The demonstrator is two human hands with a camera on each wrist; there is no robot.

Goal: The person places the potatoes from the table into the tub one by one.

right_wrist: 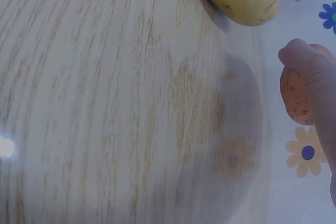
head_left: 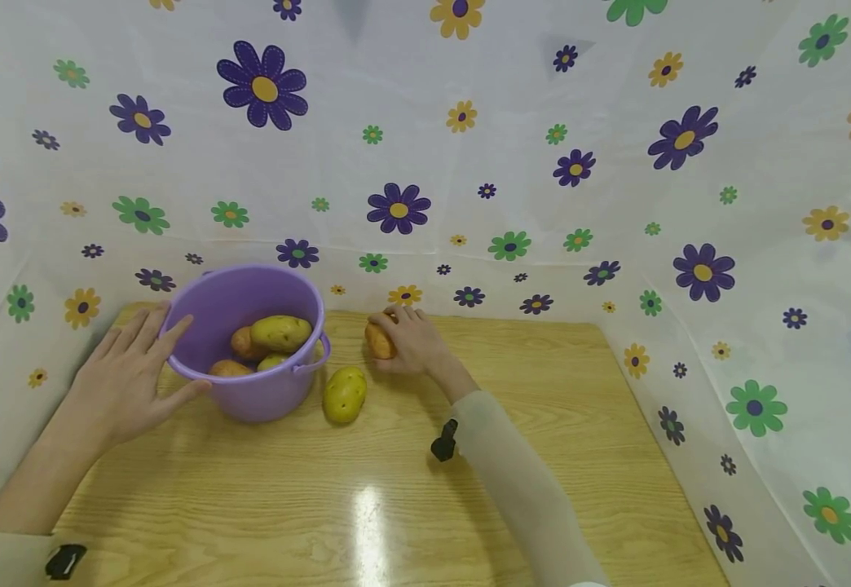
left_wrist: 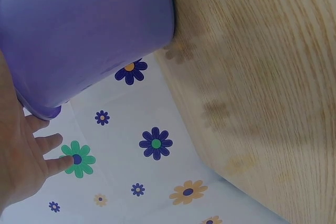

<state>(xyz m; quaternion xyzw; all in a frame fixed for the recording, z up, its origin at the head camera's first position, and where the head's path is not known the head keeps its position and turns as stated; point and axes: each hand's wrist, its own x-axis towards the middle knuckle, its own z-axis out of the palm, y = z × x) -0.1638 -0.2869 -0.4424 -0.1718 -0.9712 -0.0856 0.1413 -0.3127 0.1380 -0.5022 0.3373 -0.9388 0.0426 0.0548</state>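
A purple bucket stands at the table's back left with several potatoes inside, one a large yellow potato. My left hand lies against the bucket's left rim, fingers spread and straight. In the left wrist view, that hand is at the bucket's rim. To the bucket's right, my right hand grips a brownish-orange potato near the back edge. The right wrist view shows the thumb over this potato. Between bucket and right hand, a yellow-green potato lies on the table.
The wooden table meets a white flowered cloth that rises at the back and both sides. A purple handle lug juts from the bucket's right side, close to the loose potato.
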